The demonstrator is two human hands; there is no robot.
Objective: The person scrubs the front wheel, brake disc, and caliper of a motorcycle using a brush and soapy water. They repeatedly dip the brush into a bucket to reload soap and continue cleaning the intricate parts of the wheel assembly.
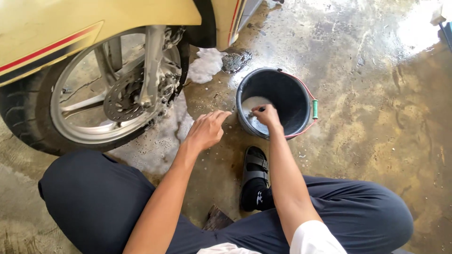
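Two knees in dark trousers [94, 202] are framing the bottom of the view, because we are squatting low to get level with the wheel and the bucket. Between them our sandal [254, 176], worn over a black sock, is planted on the wet floor [376, 141] to steady us.

Our left hand [205, 130] is hovering just above the floor with the fingers loosely spread, holding nothing; it is hanging between wheel and bucket, probably for balance while the other arm is reaching. Our right hand [267, 115] is dipping over the near rim of the black bucket [296, 101], fingers pinched around something small and dark. It may be a brush or a sponge, but too little of it is showing for us to tell.

Soapy water is lying in the bottom of the bucket, and its red handle is folded down against the far side, out of the hand's way.

Farther off to the left, the front wheel [101, 91] of a cream scooter is dripping suds around its brake disc [125, 96], and foam [205, 66] is spreading on the floor under it. A dark wet lump [236, 60] is lying just beyond the bucket.
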